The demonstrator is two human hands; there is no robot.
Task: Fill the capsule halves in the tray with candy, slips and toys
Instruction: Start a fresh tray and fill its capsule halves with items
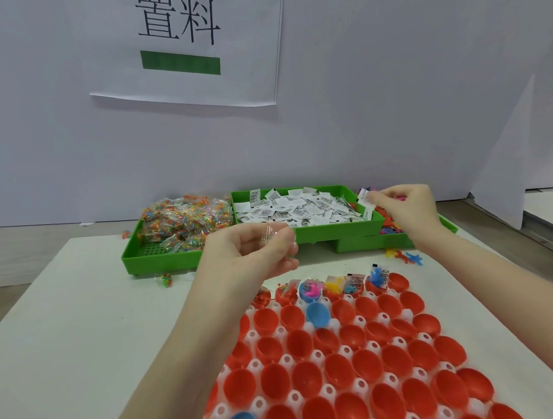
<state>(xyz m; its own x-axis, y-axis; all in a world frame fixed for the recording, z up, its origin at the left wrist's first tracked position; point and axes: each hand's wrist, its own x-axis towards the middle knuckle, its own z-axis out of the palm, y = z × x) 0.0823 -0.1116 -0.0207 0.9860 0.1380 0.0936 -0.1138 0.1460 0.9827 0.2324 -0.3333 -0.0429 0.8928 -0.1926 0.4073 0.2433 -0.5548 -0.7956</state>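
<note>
A white tray (365, 319) holds rows of red capsule halves (365, 364) and two blue ones (317, 314). The far row (334, 285) carries candy, slips and small toys; one red half at its right end (398, 281) looks bare. My left hand (255, 254) hovers above the tray's far left corner, pinching a clear candy packet (269, 233). My right hand (405, 206) is over the right end of the slip bin, fingers closed on a white paper slip (364, 196).
Green bins stand at the table's back: candy packets (181, 222) on the left, paper slips (300, 208) in the middle, colourful toy figures (390, 225) on the right. Loose toys (405, 257) and a candy packet (165, 279) lie on the white table. A wall with a paper sign rises behind.
</note>
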